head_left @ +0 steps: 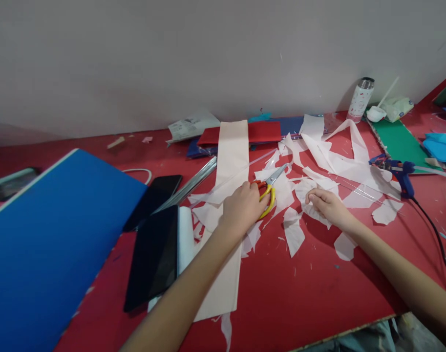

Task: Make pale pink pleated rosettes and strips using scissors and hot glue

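Observation:
My left hand [243, 208] is closed around the handles of a pair of scissors [276, 177], one handle red and one yellow. The metal blades point away to the upper right, over white scraps. To the right, my right hand [328, 209] has its fingers curled in and pressed together above a crumpled white scrap [306, 189]; whether anything is pinched in them I cannot make out. Beneath my left hand and forearm runs a long cream strip of fabric or paper [233, 146]. Cut white pieces [294, 232] lie around both hands on the red table [281, 298].
A blue board [61, 230], a black tablet [153, 259] and a phone-like dark slab [160, 190] lie left. At right are a blue glue gun [402, 173] with a cord, a green board [402, 144] and a tumbler [361, 100]. A grey wall [208, 58] stands behind.

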Action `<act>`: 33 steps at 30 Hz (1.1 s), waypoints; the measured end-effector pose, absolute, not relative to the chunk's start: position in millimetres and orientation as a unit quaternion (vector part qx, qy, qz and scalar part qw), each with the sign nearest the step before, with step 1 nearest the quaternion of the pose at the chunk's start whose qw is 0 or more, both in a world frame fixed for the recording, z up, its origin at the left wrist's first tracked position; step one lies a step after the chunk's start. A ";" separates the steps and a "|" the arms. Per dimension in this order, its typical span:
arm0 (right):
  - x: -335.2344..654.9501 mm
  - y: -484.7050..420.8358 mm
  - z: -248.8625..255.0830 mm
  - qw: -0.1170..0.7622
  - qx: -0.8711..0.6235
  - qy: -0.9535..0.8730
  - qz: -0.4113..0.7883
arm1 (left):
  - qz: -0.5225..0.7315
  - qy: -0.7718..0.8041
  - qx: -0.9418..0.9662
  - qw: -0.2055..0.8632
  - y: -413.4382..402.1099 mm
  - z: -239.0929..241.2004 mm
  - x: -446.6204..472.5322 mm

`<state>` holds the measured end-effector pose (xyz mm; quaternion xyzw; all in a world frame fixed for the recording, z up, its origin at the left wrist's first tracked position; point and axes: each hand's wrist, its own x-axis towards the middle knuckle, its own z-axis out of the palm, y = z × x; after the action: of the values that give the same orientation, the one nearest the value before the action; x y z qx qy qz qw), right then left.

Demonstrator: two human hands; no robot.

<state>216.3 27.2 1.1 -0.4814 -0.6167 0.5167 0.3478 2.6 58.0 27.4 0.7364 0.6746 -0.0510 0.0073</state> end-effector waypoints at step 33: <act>290.4 56.0 -5.9 0.362 -0.607 -0.707 -0.004 | 0.302 0.506 0.807 0.031 31.5 -0.3 -21.6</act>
<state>290.4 56.0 -5.9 -0.6073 -0.7074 -0.0040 0.3616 -21.6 31.5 -0.3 0.8075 0.5056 0.3024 0.0309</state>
